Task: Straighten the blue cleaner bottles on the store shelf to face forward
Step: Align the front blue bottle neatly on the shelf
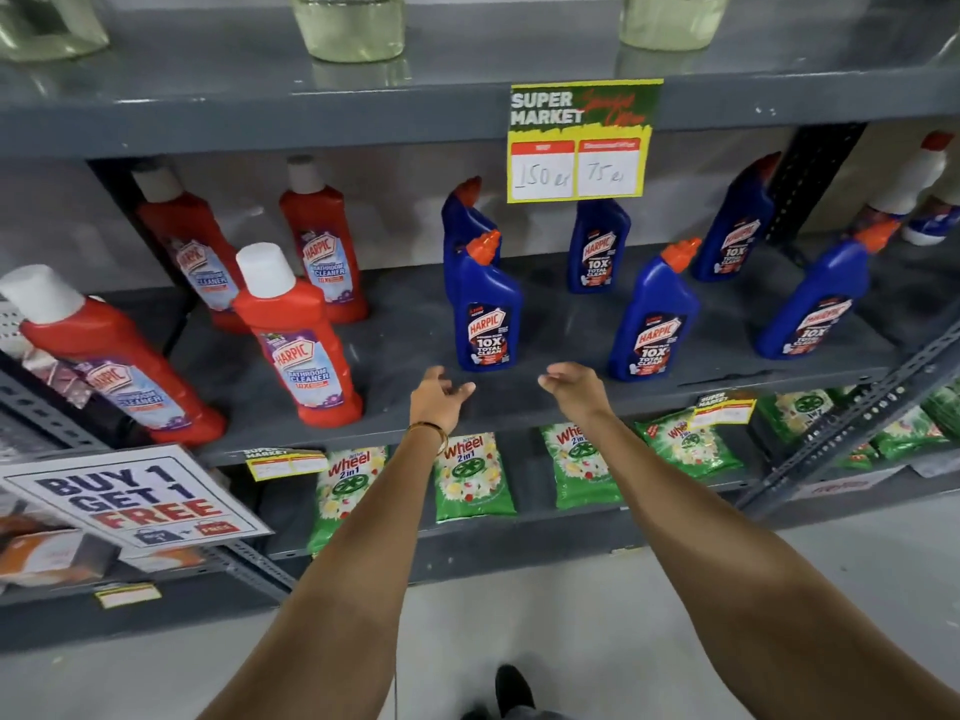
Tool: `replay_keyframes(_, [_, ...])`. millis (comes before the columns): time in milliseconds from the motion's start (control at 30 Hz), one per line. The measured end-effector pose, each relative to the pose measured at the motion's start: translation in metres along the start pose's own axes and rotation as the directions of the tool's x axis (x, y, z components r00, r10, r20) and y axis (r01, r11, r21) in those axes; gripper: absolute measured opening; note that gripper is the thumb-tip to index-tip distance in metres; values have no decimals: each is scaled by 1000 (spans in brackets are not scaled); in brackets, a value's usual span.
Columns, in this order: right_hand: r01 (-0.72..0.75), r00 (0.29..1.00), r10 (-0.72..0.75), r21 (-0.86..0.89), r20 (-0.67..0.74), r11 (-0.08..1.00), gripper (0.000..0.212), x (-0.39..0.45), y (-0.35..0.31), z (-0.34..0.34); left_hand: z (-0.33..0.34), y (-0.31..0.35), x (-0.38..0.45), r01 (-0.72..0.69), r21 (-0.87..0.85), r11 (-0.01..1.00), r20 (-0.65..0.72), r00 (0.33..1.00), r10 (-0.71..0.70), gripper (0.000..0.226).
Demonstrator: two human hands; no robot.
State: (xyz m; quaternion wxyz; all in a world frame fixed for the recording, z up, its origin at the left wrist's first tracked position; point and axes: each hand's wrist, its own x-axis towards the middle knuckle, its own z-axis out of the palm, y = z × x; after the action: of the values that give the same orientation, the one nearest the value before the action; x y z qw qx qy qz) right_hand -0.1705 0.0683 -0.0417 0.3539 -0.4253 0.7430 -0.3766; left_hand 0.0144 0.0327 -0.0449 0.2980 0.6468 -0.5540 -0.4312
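Blue plastic, glossy and rigid, makes up the 6 cleaner bottles on the middle shelf [405, 324]: 3 near the front edge and 3 farther back. The near left bottle [487, 309] stands just beyond the hands, with the far left bottle [464, 220] close behind it; that one shows no label, so it looks turned away. The near middle bottle [653, 319] and near right bottle [815, 304] show their labels. So do the far middle bottle [597, 246], whose top hides behind the price tag [582, 142], and the far right bottle [735, 226].

The left hand [436, 400] and right hand [574, 389] hover over the shelf's front edge, fingers loosely spread, holding nothing.

If full, each bottle likely has some weight and should twist on its base without tipping. The smooth sides may be slippery, so the waisted body below the angled orange cap seems the best place to grip.

Labels read "HARPIC 10X TOTAL CLEAN". The red bottles [301, 335] to the left read "HARPIC BATHROOM CLEANER". The tag says "SUPER MARKET", with handwritten 150 and 75. A sign [135, 498] at near left says "BUY 1 GET 1 FREE", and the green packets [470, 475] below read "Wheel 2 in 1".
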Motion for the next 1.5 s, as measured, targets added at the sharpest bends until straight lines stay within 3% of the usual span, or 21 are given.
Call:
replay_keyframes(433, [16, 979, -21, 28, 201, 999, 65, 53, -26, 24, 3, 20, 41, 8, 30, 1000, 35, 999, -9, 65])
replay_keyframes(600, [62, 963, -75, 61, 260, 996, 53, 57, -25, 25, 8, 23, 44, -36, 53, 998, 55, 998, 33, 45])
replay_keyframes(1500, [133, 980, -129, -17, 148, 991, 36, 9, -3, 14, 9, 6, -2, -69, 47, 997, 17, 998, 68, 42])
